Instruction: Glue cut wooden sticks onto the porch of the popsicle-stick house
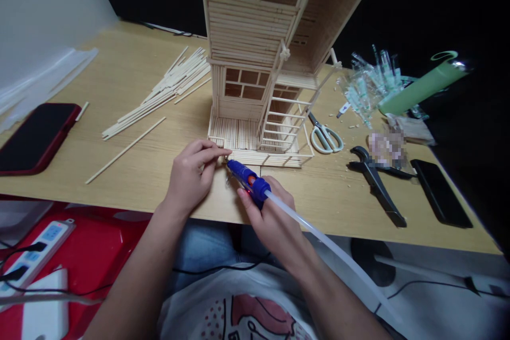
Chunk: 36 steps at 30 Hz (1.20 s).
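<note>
A tall model house of thin wooden sticks [247, 32] stands at the middle of the table, with a railed porch [239, 133] at its base. My right hand [274, 218] is wrapped round a blue glue gun [249, 180], a long whitish glue stick trailing from its back. The gun's nozzle points at the porch's front left corner. There my left hand [193, 172] rests with fingers pinched together beside the nozzle; what they hold, if anything, is too small to tell.
Loose sticks [171, 85] and a red-edged phone [37, 138] lie left. On the right are scissors [325, 138], a black clamp-like tool [378, 186], another phone [441, 193], plastic wrappers [368, 85] and a green cylindrical case [422, 85]. A power strip [48, 239] sits below left.
</note>
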Tool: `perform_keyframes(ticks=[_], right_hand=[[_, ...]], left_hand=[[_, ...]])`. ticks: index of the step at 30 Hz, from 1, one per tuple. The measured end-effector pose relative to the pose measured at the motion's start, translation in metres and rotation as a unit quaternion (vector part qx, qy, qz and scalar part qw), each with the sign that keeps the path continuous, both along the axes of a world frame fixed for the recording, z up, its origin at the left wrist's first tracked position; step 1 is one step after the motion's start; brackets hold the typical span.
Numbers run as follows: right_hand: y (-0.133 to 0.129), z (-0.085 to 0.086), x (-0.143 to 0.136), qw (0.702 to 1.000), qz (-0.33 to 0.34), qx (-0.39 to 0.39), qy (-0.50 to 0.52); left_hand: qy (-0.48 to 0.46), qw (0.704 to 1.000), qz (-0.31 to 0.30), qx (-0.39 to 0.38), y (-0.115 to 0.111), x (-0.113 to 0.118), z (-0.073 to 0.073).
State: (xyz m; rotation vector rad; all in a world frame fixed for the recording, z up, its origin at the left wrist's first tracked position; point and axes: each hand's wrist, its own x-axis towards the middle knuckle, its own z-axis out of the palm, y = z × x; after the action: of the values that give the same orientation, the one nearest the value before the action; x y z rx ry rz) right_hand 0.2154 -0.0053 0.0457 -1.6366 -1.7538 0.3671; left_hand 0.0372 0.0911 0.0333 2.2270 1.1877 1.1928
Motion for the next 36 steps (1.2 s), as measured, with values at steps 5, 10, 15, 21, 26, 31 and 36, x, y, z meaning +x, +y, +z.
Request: perform_keyframes(ticks=[5, 10, 15, 21, 26, 31, 36], right_hand=[[0.000, -0.001, 0.000, 1.000, -0.001, -0.013, 0.003], [0.001, 0.000, -0.001, 1.000, 0.001, -0.026, 0.004], [0.003, 0.002, -0.004, 0.999, 0.003, -0.051, 0.009], [-0.002, 0.008, 0.005, 0.998, 0.013, -0.061, 0.031], [-0.007, 0.012, 0.019, 0.997, -0.007, -0.047, 0.063], [-0.005, 0.010, 0.021, 0.997, -0.009, -0.039, 0.060], [0.003, 0.007, 0.016, 0.996, -0.002, -0.056, 0.069]], left_hand=[[0.006, 1.000, 0.001, 0.003, -0.001, 0.000, 0.001], [0.006, 1.000, 0.005, 0.003, 0.000, -0.001, 0.001], [0.000, 1.000, -0.001, 0.004, 0.000, -0.002, 0.001], [0.010, 1.000, 0.005, 0.015, -0.001, -0.001, 0.001], [0.022, 0.999, 0.011, 0.029, -0.001, 0.000, 0.001], [0.022, 0.999, 0.017, 0.032, -0.002, 0.000, 0.002], [0.015, 0.999, 0.024, 0.028, -0.003, 0.000, 0.002]])
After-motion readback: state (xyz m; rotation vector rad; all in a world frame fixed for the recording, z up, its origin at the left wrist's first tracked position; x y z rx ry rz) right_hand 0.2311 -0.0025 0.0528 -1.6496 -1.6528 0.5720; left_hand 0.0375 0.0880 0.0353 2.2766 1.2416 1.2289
